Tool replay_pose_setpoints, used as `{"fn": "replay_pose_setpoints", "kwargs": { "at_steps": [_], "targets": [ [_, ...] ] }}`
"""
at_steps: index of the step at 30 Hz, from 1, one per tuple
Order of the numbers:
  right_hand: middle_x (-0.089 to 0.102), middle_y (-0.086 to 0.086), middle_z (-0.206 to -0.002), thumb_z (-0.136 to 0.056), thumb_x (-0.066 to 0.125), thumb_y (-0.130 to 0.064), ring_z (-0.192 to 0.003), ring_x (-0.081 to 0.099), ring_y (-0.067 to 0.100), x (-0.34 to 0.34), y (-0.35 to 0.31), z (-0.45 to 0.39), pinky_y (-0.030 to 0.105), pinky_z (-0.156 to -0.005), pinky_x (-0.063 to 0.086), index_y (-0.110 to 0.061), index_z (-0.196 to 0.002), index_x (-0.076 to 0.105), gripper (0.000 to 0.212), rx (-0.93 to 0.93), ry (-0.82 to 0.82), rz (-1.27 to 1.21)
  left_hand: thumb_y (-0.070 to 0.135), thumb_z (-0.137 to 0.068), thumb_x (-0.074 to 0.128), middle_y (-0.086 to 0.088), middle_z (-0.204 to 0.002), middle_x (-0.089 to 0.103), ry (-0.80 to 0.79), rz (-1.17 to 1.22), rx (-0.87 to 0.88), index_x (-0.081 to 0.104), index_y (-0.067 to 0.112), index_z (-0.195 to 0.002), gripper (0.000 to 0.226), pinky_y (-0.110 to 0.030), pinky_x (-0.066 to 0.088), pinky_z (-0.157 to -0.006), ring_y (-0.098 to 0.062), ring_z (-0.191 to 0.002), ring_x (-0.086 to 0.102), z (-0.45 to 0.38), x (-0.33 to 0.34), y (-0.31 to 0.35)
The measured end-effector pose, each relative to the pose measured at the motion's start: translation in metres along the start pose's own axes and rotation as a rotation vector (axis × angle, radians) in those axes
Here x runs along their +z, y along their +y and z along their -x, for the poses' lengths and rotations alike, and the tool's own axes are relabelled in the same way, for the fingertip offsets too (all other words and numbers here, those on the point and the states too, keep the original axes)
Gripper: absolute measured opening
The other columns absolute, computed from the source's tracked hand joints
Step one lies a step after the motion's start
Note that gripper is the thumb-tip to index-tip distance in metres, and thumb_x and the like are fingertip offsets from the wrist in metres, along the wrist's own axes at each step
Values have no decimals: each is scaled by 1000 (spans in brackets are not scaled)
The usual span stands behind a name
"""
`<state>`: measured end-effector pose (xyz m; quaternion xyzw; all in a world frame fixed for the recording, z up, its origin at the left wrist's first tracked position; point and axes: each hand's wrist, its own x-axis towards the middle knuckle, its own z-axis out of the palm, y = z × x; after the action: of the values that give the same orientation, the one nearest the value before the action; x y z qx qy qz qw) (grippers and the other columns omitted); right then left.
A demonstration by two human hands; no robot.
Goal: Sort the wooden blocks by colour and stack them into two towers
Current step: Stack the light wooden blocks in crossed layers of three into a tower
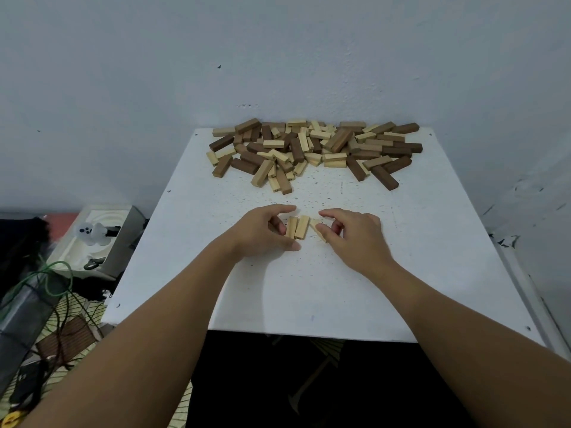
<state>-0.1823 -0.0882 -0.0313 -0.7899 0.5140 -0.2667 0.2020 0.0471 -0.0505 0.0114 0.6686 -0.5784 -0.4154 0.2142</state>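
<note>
Two pale blocks are framed by the curled left hand mid-worktop; a third pale block is pinched by the right hand just beside them.
</note>
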Motion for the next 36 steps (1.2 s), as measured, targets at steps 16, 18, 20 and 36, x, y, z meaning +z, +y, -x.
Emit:
{"fn": "replay_pose_setpoints", "kwargs": {
  "at_steps": [16, 18, 20, 36],
  "targets": [
    [65, -20, -95, -83, 78, -49, -92, 50, -11, -17, 4, -7, 36, -112, 28, -45, -135, 60, 56, 58, -257, -133, 22, -77, 92, 2, -91, 62, -73, 43, -16, 67, 35, -133, 63, -26, 44, -77, -12, -82, 57, -8, -3, 1],
    [65, -20, -94, -78, 78, -60, -97, 52, -1, -15, 2, -9, 34, -107, 29, -50, -129, 62, 54, 84, -239, -126, 23, -77, 93, 1, -90, 60, -66, 44, -16, 67, 36, -132, 62, -30, 45, -78, -14, -82, 56, -7, 0, 3],
    [65, -18, -92, -76, 78, -64, -101, 53, 5, -14, -1, -10, 32, -104, 28, -51, -127, 63, 54, 118, -237, -130, 24, -78, 92, 1, -90, 58, -61, 23, -22, 66, 37, -132, 62, -31, 43, -75, -14, -81, 54, -7, 1, 5],
    [62, -11, -88, -76, 79, -64, -92, 51, 3, -19, -15, -9, 33, -100, 26, -51, -126, 63, 55, 149, -277, -113, 32, -74, 94, 3, -83, 56, -33, -50, -23, 68, 42, -121, 54, -31, 41, -69, -12, -74, 51, -5, 3, 6]
  ]
}}
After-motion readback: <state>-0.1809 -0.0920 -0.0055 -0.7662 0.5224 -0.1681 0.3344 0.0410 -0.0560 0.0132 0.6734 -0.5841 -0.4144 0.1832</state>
